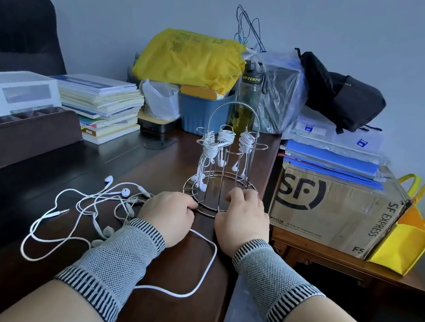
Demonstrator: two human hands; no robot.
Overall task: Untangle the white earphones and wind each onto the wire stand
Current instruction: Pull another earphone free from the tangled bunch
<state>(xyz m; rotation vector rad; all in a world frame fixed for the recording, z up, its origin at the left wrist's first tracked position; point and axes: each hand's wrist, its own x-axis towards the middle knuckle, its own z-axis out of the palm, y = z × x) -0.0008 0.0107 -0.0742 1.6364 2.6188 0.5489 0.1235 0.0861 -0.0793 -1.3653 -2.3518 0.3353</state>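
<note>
In the head view, the wire stand (226, 163) sits at the centre of the frame on the dark wooden desk (21, 195). Three white earphones are already wound on its arms: one at the left (207, 149), one in the middle (225, 138) and one at the right (246, 142), their buds dangling. Both hands are on the stand's round base. The left hand (167, 213) has its fingers curled at the base ring's left edge; the right hand (244, 215) has its fingers curled over the ring's right front edge. A tangle of loose white earphones (94, 204) lies on the desk at lower left, just beside the left hand, and one cord (206, 270) loops between the wrists. A cardboard box (336, 207) stands at right.
</note>
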